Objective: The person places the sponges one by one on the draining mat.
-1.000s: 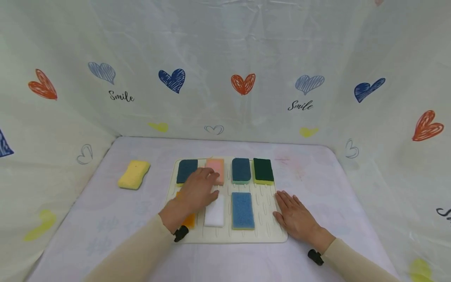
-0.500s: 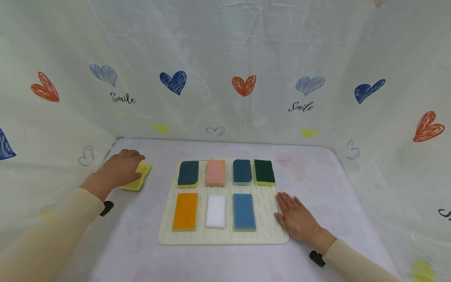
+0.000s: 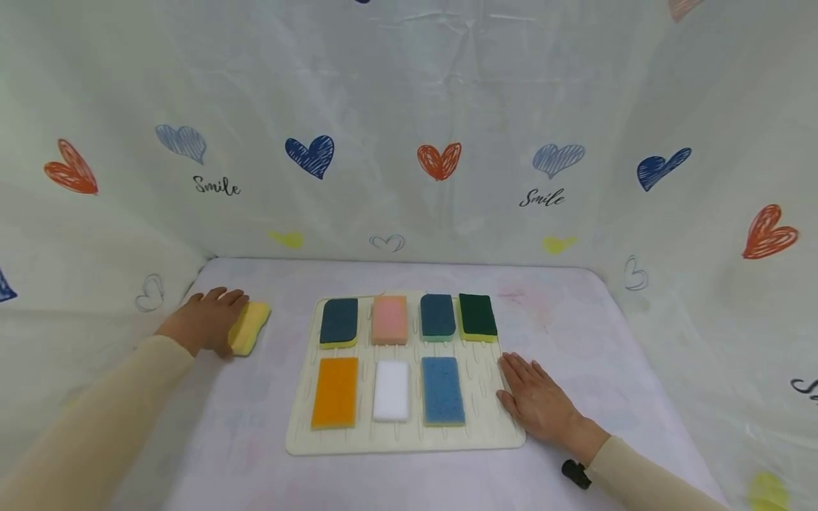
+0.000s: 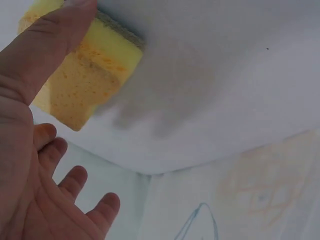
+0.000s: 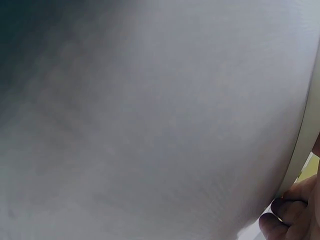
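At the left of the table lies a yellow sponge (image 3: 252, 328), apart from the others, partly covered by my left hand (image 3: 207, 319). In the left wrist view the thumb overlaps this sponge (image 4: 75, 92), and the other fingers are spread and loosely bent beside it, not wrapped round it. A darker scouring layer shows along one side of the sponge. My right hand (image 3: 540, 401) rests flat, fingers straight, at the right edge of a cream ribbed mat (image 3: 488, 426). In the right wrist view only a few fingertips (image 5: 290, 212) appear beside the mat's edge.
Two rows of sponges lie on the mat. The back row has a dark blue (image 3: 339, 321), a pink (image 3: 390, 319), another dark blue (image 3: 437, 316) and a dark green one (image 3: 478, 316). In front are orange (image 3: 335, 392), white (image 3: 391, 390) and blue (image 3: 444, 390) sponges. A curtain (image 3: 383, 92) encloses the table.
My left hand has moved from over the mat's left part to the yellow sponge at far left, then lowered beside it. The right hand has stayed put.
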A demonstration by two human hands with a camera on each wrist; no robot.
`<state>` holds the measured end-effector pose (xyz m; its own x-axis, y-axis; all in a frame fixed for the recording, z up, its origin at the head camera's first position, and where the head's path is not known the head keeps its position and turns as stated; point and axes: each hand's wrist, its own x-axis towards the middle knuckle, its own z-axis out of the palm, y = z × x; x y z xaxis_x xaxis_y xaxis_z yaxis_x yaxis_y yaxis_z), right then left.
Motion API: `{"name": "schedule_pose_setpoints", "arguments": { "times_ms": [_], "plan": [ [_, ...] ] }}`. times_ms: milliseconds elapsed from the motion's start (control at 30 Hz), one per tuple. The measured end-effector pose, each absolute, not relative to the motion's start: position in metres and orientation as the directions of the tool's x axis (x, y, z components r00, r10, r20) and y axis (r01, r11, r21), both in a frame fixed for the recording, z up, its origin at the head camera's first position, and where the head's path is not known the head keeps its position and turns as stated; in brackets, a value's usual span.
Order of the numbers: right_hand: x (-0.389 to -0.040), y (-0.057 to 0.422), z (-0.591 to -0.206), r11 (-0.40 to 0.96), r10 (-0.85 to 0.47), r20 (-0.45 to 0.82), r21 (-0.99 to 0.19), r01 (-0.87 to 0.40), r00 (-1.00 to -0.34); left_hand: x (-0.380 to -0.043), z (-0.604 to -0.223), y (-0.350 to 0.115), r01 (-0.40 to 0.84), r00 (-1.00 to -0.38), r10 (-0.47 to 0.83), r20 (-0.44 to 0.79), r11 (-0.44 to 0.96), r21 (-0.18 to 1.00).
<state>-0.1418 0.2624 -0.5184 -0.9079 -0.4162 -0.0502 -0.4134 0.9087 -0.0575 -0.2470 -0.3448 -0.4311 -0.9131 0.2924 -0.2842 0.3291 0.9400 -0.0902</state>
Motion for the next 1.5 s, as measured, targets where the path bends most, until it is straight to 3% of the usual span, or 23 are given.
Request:
{"name": "schedule_pose_setpoints", "arguments": {
  "times_ms": [400, 700, 1000, 1167, 1500],
  "plan": [
    [-0.139, 0.261, -0.522, 0.906, -0.422, -0.042, -0.046, -0.420, -0.906, -0.238, -0.428, -0.339, 0.284, -0.916, 0.248, -0.316, 0.956, -0.071],
    [-0.138, 0.262, -0.521, 0.908, -0.418, -0.053, -0.047, -0.416, -0.907, -0.240, -0.435, -0.336, 0.235, -0.966, 0.214, -0.141, 0.960, -0.154],
    [-0.138, 0.263, -0.523, 0.913, -0.408, -0.053, -0.053, -0.405, -0.911, -0.237, -0.439, -0.337, 0.234, -0.964, 0.256, 0.076, 0.946, -0.224],
    [-0.138, 0.263, -0.521, 0.912, -0.410, -0.050, -0.056, -0.407, -0.911, -0.238, -0.431, -0.333, 0.231, -0.947, 0.265, 0.180, 0.955, -0.188],
    [-0.141, 0.265, -0.521, 0.902, -0.428, -0.037, -0.080, -0.425, -0.903, -0.234, -0.416, -0.315, 0.227, -0.928, 0.258, 0.268, 0.963, -0.141]
  ]
}}
